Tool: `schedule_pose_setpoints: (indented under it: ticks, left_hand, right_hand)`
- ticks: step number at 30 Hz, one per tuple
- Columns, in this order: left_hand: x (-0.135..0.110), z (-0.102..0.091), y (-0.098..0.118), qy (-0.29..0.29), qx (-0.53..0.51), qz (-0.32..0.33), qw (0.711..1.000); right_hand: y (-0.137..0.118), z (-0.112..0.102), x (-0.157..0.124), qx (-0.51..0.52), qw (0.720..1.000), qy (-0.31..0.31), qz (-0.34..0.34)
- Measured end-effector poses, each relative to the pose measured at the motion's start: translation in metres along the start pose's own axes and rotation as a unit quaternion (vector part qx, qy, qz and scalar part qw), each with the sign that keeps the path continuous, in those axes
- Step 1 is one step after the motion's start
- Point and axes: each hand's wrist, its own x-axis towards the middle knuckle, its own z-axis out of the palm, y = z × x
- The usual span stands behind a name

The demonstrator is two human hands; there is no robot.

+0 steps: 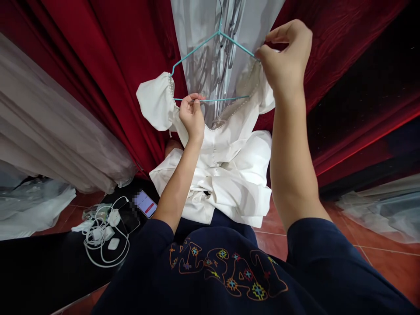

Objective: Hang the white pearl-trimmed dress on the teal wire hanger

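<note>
Navy shirt (157, 280) with bright outlined stitching is what's closest to the camera, and right past it there's a white dress (226, 144) bunched up over the lap, pearly trim round the neckline. So the dress is dead centre, with its top spread out toward the far side on a turquoise hanger (219, 32).

Looks to me like the fitting-onto-the-hanger step. The left end sits at the edge of the left puff sleeve (155, 100). Left hand (193, 116) has its grip pinching the bottom bar across the neckline. Right hand (290, 61) is curled at the hanger's right end, thumb right by the shoulder; can't tell if that grip has cloth in it.

I'd say the next move calls for holding the bar steady and seating the right shoulder evenly, without snagging the trim.

Containers? Not much. On the black bench (49, 262) at near left there's a small white case (113, 243) with its contents hidden, beside a tangle of white cable (93, 234) and a lit phone (146, 204).
</note>
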Motion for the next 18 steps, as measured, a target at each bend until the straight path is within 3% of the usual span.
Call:
schedule_pose_setpoints:
  ticks: [2,3,5,7,10,12,13,14,16,18]
  left_hand:
    - [0.0,0.0,0.002,-0.015,0.015,0.0,1.0]
    - [0.0,-0.001,0.005,-0.026,0.021,-0.007,0.999]
    - [-0.003,-0.003,0.012,-0.06,0.021,-0.029,0.998]
    - [-0.012,-0.015,0.025,-0.108,0.011,-0.044,0.993]
    - [-0.029,-0.058,0.044,-0.205,0.053,-0.091,0.973]
    - [-0.034,-0.101,0.049,-0.287,0.171,-0.192,0.923]
    - [-0.033,-0.122,0.046,-0.315,0.281,-0.231,0.877]
    - [-0.03,-0.14,0.041,-0.306,0.405,-0.233,0.829]
    - [-0.019,-0.164,0.021,-0.265,0.504,-0.217,0.793]
    - [-0.009,-0.168,-0.006,-0.264,0.562,-0.2,0.758]
  right_hand:
    - [-0.013,0.007,-0.022,0.066,0.995,0.06,-0.052]
    - [-0.018,0.01,-0.035,0.081,0.989,0.053,-0.109]
    - [-0.018,0.018,-0.059,0.072,0.983,-0.019,-0.171]
    - [-0.009,0.027,-0.078,0.028,0.98,-0.129,-0.146]
    - [0.012,0.039,-0.093,-0.04,0.972,-0.205,-0.103]
    - [0.02,0.04,-0.094,-0.056,0.972,-0.2,-0.11]
    - [0.022,0.038,-0.094,-0.056,0.973,-0.194,-0.113]
    - [0.021,0.036,-0.093,-0.054,0.973,-0.192,-0.114]
    - [0.017,0.032,-0.091,-0.049,0.973,-0.194,-0.111]
    - [0.012,0.03,-0.091,-0.048,0.973,-0.201,-0.104]
